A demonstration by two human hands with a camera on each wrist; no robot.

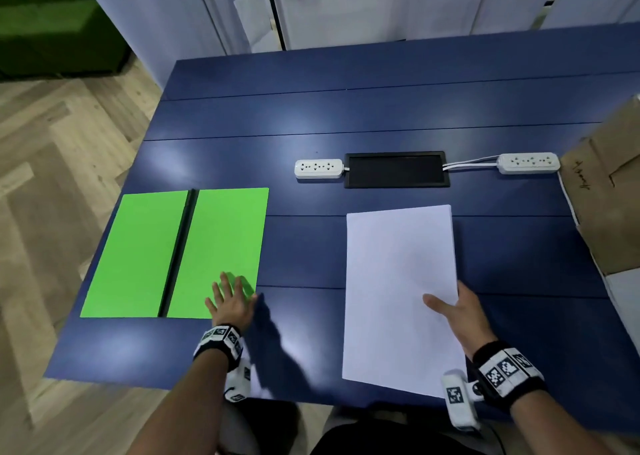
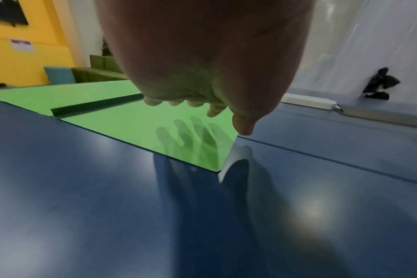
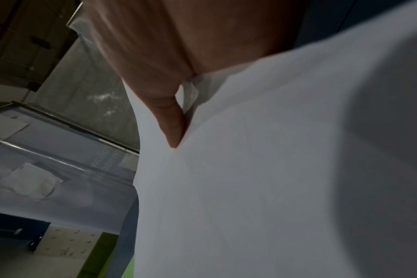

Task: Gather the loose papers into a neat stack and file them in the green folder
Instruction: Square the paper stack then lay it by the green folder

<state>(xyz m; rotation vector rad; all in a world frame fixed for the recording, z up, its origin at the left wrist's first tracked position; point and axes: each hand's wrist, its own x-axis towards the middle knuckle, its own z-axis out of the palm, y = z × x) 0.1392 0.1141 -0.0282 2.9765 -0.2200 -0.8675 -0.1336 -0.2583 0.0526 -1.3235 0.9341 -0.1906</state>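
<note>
Blue surface [image 1: 346, 115] carries the green folder [image 1: 138, 253], lying open. Left hand [image 1: 232, 304] hovers spread above its near corner. Right hand [image 1: 457, 316] pinches the paper stack [image 1: 398, 281], long axis pointing away.

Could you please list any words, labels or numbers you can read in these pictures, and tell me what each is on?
Brown cardboard box: dark handwritten scrawl, not legible.
Frosted glass wall panel: pale lettering, sideways and too blurred to read.
Black-and-white wristbands: square coded markers only, no words.
White paper stack and open green folder: no text.
</note>
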